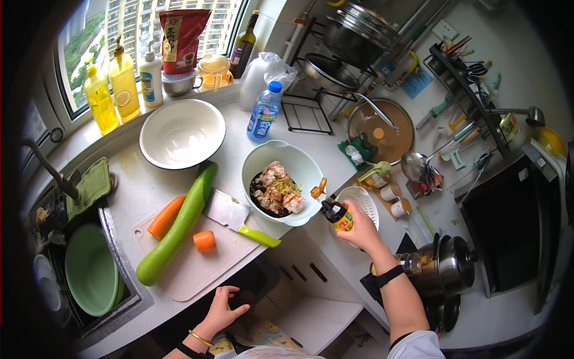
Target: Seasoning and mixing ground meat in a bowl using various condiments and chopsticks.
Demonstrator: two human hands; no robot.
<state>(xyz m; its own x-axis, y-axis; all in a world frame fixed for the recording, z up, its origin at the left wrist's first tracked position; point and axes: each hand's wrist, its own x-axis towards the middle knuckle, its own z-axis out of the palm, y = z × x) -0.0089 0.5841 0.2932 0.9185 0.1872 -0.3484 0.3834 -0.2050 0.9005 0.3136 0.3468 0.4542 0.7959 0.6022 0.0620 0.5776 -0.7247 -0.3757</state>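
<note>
My right hand (360,226) grips a dark sauce bottle (339,216) with a yellow-and-red label; its orange flip cap is raised, and its neck points toward the pale green bowl (309,172). Ground meat (273,190) with chopped greens and dark sauce lies inside that bowl. My left hand (222,309) hangs empty in front of the counter, fingers apart. A pink cutting board (184,287) bears a long green squash (177,238), part of a carrot (166,217), a short carrot piece (204,241) and a cleaver (227,211) with a green handle.
A white enamel basin (183,134) stands behind the squash, near a blue-capped drink bottle (263,114). The sink at left holds a green basin (92,271). A white colander (368,202) sits beyond my right hand, beside spice jars (389,191). Pots (453,264) stand further right.
</note>
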